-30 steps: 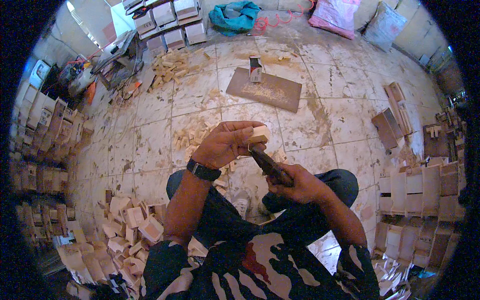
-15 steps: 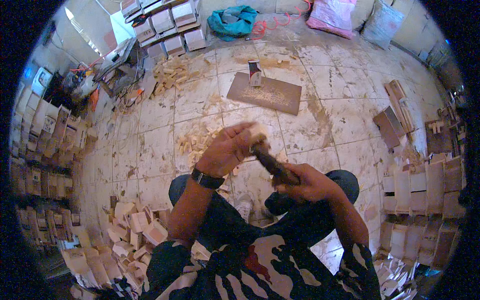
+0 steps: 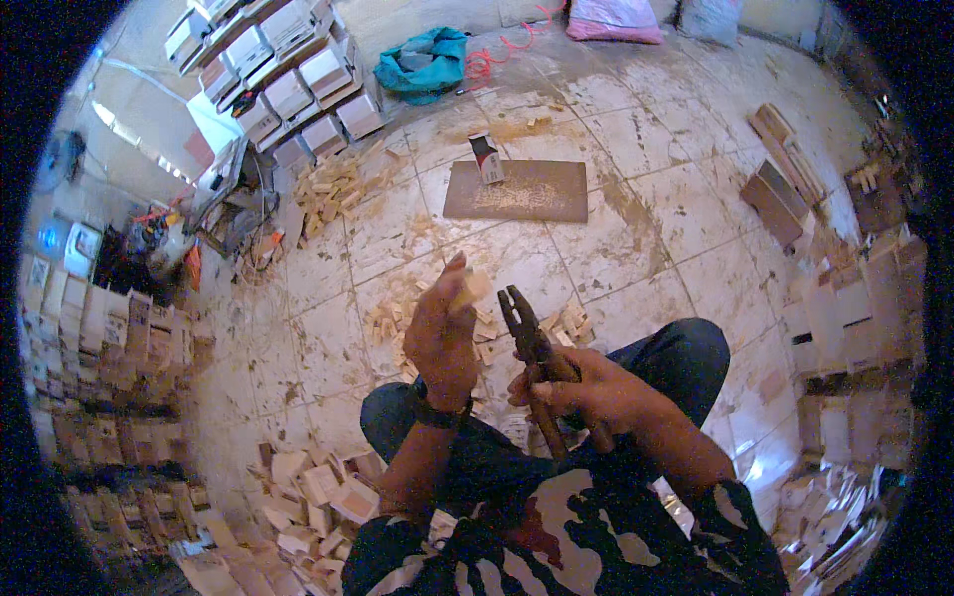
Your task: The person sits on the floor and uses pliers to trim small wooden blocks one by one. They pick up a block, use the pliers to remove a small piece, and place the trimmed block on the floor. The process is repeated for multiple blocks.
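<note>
Dark metal pliers [image 3: 527,333] are gripped by their handles in my right hand [image 3: 601,392], jaws upward and slightly apart. My left hand [image 3: 440,338] is raised beside them, pinching a small pale wooden block [image 3: 475,288] that is a little blurred. A short gap separates the block from the plier jaws. Below my hands, small wood offcuts [image 3: 393,323] lie scattered on the floor. A brown board [image 3: 542,204] sprinkled with small pale bits lies farther out, and a small dark-and-white box [image 3: 487,159] stands at its back left.
Cut wooden blocks [image 3: 318,487] are heaped at my left side. Another pile of wood pieces [image 3: 328,189] lies at the far left near stacked boxes [image 3: 288,94]. A teal bag [image 3: 422,65] and a pink sack [image 3: 614,20] stand by the back wall. Planks [image 3: 785,159] lie at right.
The pliers' jaws have come away from the block, and the pliers now point upward. My left hand has moved left with the block. The whole view has turned somewhat.
</note>
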